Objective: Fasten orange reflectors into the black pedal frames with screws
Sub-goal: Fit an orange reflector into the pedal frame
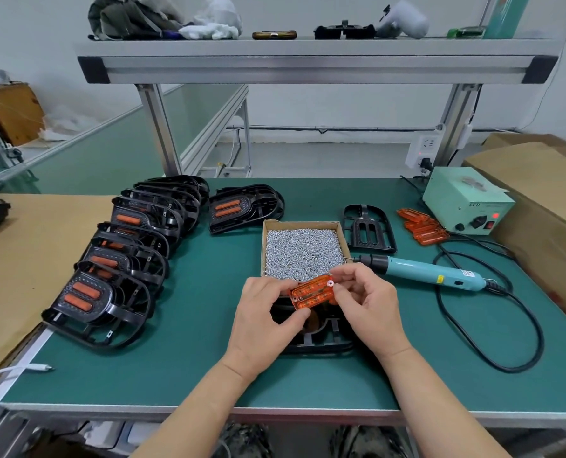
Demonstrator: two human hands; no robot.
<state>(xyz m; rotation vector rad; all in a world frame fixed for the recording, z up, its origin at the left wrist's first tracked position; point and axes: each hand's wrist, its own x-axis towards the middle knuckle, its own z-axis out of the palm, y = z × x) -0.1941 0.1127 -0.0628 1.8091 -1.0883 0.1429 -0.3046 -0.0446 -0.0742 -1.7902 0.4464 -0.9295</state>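
Right, closest to me, my left hand (268, 312) and right hand (364, 299) meet over the green mat (182, 368), both pinching one orange reflector (313, 292) by its ends: left thumb and fingers pressed on the near-left end, right fingertips nipping the end with the small pale screw boss. The reflector rides just above a black pedal frame (318, 342) lying flat under my hands, mostly hidden by them.

To do this step well, I judge I should turn the reflector so both bars line up with the frame's two slots, press it fully home before letting go, and keep the boss clear of my fingers for the screw. Seating it crooked would likely make the screw bite at an angle.

Just beyond my knuckles sits the open cardboard box of screws (303, 256), heaped full. To its right lies the teal electric screwdriver (430, 271), untouched, bit pointing at the box, cable looping away. Left of me runs a row of finished pedals (116, 259), leaning one on another, orange already showing in them, with one more pedal (245, 208) apart behind the box.

Farther back stands an empty frame (369, 231), then a pile of spare reflectors (422, 226) beside the pale power supply (466, 201), its red lamp lit.
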